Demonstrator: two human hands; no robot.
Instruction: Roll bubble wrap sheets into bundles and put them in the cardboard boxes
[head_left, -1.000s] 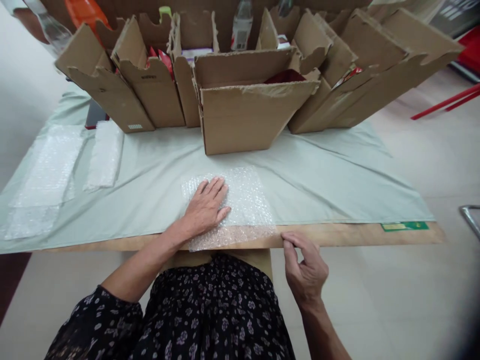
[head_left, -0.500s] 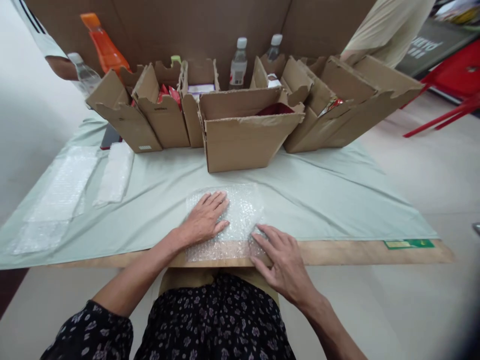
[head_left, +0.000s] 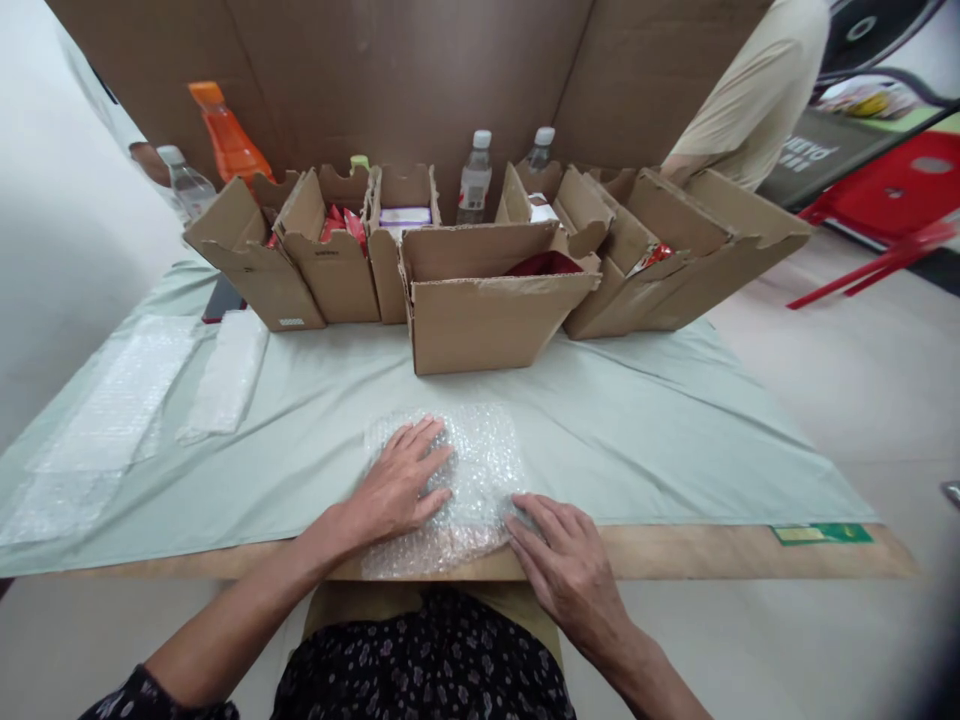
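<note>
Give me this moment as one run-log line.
left hand: spread on bubble wrap | right hand: at wrap's right edge | front cardboard box: beyond wrap

The left hand is laid palm down, its fingers spread toward the far right. The right hand is held apart, fingers curved leftward. Both forearms are angled inward from the near side.

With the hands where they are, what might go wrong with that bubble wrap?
The bubble wrap lies partly over the bare wooden edge, so it might slip off if the left hand, resting on it, came away. The right hand, at the wrap's right side, could crease it. The cloth shows folds and may bunch if the wrap is pushed.
</note>
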